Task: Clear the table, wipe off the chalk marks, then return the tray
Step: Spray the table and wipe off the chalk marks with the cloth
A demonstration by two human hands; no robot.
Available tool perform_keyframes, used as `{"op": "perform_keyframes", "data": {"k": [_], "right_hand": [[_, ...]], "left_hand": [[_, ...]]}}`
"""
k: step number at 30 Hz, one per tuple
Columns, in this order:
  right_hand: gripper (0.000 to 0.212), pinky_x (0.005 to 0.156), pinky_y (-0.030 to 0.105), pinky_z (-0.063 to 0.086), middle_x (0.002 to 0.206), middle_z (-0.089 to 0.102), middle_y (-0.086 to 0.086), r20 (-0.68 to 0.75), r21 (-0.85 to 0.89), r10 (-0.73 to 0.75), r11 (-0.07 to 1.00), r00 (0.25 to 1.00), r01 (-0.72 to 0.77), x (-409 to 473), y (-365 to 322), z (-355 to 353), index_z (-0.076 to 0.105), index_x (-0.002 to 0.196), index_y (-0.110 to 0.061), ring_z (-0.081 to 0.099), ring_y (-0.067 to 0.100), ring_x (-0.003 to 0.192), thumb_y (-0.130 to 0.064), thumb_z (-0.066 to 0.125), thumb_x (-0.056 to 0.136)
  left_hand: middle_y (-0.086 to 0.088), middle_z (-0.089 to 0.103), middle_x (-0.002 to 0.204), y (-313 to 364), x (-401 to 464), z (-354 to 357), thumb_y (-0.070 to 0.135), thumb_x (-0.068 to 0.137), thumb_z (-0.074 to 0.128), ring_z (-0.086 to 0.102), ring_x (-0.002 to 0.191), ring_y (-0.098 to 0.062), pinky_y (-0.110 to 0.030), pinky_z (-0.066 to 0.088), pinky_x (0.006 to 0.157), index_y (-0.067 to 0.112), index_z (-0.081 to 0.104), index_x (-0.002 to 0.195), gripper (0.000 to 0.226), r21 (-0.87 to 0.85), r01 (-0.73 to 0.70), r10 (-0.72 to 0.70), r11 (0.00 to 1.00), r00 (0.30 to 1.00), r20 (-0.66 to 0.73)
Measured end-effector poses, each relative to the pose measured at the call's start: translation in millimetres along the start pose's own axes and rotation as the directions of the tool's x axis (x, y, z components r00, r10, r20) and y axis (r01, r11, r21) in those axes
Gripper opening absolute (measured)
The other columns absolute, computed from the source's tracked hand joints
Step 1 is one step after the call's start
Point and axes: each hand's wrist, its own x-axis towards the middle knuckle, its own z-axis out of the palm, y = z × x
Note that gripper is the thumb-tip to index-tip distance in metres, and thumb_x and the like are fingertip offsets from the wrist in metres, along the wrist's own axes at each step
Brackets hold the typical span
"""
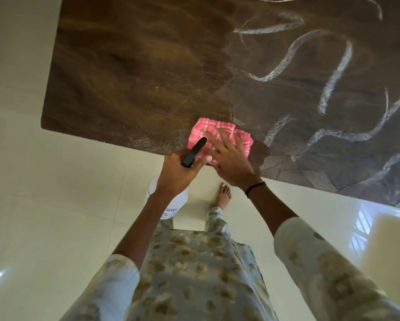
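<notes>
Right hand (229,156) flat, fingers spread and straight, pressing down on a folded pink checked cloth (219,135). Cloth lying on the table (129,72) at its near edge, touching the surface, roughly midway along the visible stretch of that edge. Black band round the right wrist.

Left hand (180,172) just beside the right, at the near edge and partly over the floor, fingers curled round the neck of a white spray bottle (168,202). Black trigger head (193,152) sticking up out of the fist and pointing across the cloth's near left corner. Bottle body hanging below the hand, off the table, with part of a printed label showing; wording too cut off to read.

Table top dark brown wood. Toward the left edge and left near corner: bare grain with only faint pale streaks and a dusty smear along the near edge. From the cloth toward the right edge: thick white chalk marks (338,72), looping and wavy lines, over a greyish film. Boundary between the two zones running from the far edge down to the cloth.

Below the near edge: pale glossy floor tiles (55,205), one bare foot (224,195), floral-print clothing on both sleeves and the legs.
</notes>
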Motion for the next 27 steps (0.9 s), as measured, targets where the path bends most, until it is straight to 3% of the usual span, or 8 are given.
{"op": "perform_keyframes", "data": {"k": [2, 5, 8, 13, 18, 21, 23, 27], "right_hand": [[0.05, 0.11, 0.064, 0.022, 0.153, 0.033, 0.006, 0.017, -0.031, -0.101, 0.994, 0.995, 0.102, -22, 1, 3, 0.049, 0.133, -0.029, 0.026, 0.036, 0.141, -0.034, 0.058, 0.084], [0.054, 0.113, 0.062, 0.016, 0.155, 0.026, 0.002, 0.074, -0.032, -0.161, 0.986, 0.984, 0.164, -72, 28, 5, 0.03, 0.143, -0.037, 0.018, 0.032, 0.144, -0.041, 0.039, 0.09], [0.05, 0.113, 0.061, 0.012, 0.156, 0.022, 0.002, 0.065, 0.019, -0.059, 0.998, 0.996, 0.058, -103, 69, -4, 0.028, 0.145, -0.037, 0.012, 0.029, 0.145, -0.043, 0.034, 0.096], [0.056, 0.112, 0.064, 0.008, 0.157, 0.022, 0.003, 0.036, 0.026, 0.097, 0.995, 0.995, -0.098, -68, 77, -14, 0.026, 0.145, -0.038, 0.011, 0.032, 0.146, -0.034, 0.048, 0.093], [0.057, 0.11, 0.065, 0.018, 0.152, 0.034, 0.006, 0.026, -0.01, -0.077, 0.997, 0.997, 0.078, -67, 48, -1, 0.038, 0.133, -0.034, 0.024, 0.036, 0.142, -0.033, 0.063, 0.082], [0.052, 0.112, 0.061, 0.018, 0.154, 0.031, 0.001, 0.083, -0.033, -0.135, 0.99, 0.987, 0.138, -104, 67, 1, 0.033, 0.141, -0.04, 0.023, 0.031, 0.143, -0.043, 0.045, 0.09], [0.05, 0.113, 0.059, 0.014, 0.156, 0.026, 0.001, 0.054, 0.0, -0.035, 0.999, 0.998, 0.035, -124, 85, -5, 0.03, 0.144, -0.039, 0.019, 0.029, 0.144, -0.044, 0.034, 0.094], [0.054, 0.115, 0.059, 0.008, 0.157, 0.02, 0.001, 0.035, 0.049, 0.21, 0.976, 0.977, -0.212, -132, 105, -11, 0.021, 0.147, -0.039, 0.011, 0.029, 0.146, -0.04, 0.035, 0.094]], "left_hand": [[0.007, 0.045, 0.047, 5, 0, 4, 0.039, 0.075, 0.076, 0.04, 0.045, -0.011, -0.025, 0.037, 0.052, 0.025, 0.047, 0.054, 0.038, 0.008, 0.011, -0.011, 1.0, 1.0, 0.007], [0.005, 0.054, 0.052, 12, 0, 10, 0.037, 0.076, 0.076, 0.052, 0.051, -0.014, -0.029, 0.044, 0.057, 0.017, 0.06, 0.061, 0.029, 0.011, 0.038, -0.038, 0.999, 0.999, 0.022], [0.002, 0.06, 0.057, 20, -2, 17, 0.039, 0.075, 0.076, 0.06, 0.06, -0.021, -0.033, 0.049, 0.063, 0.008, 0.065, 0.071, 0.033, -0.004, 0.07, -0.07, 0.998, 0.997, 0.03], [0.005, 0.06, 0.058, 32, -2, 31, 0.036, 0.076, 0.076, 0.058, 0.057, -0.016, -0.029, 0.048, 0.062, 0.01, 0.064, 0.072, 0.028, 0.023, 0.052, -0.053, 0.998, 0.997, 0.057], [-0.001, 0.054, 0.052, 40, 6, 52, 0.04, 0.075, 0.076, 0.051, 0.05, -0.019, -0.031, 0.044, 0.056, 0.01, 0.059, 0.062, 0.037, 0.091, 0.063, -0.07, 0.994, 0.994, 0.081], [-0.01, 0.067, 0.067, 47, 13, 65, 0.045, 0.074, 0.075, 0.064, 0.064, -0.024, -0.036, 0.051, 0.064, 0.002, 0.069, 0.078, 0.043, 0.144, 0.061, -0.077, 0.988, 0.991, 0.107], [-0.011, 0.07, 0.071, 52, 20, 74, 0.045, 0.073, 0.074, 0.067, 0.07, -0.025, -0.038, 0.055, 0.067, 0.003, 0.069, 0.077, 0.043, 0.175, 0.055, -0.082, 0.983, 0.985, 0.15], [-0.014, 0.069, 0.076, 63, 33, 90, 0.046, 0.074, 0.074, 0.067, 0.071, -0.025, -0.03, 0.051, 0.063, -0.003, 0.066, 0.078, 0.05, 0.255, 0.046, -0.109, 0.966, 0.965, 0.237]]}}
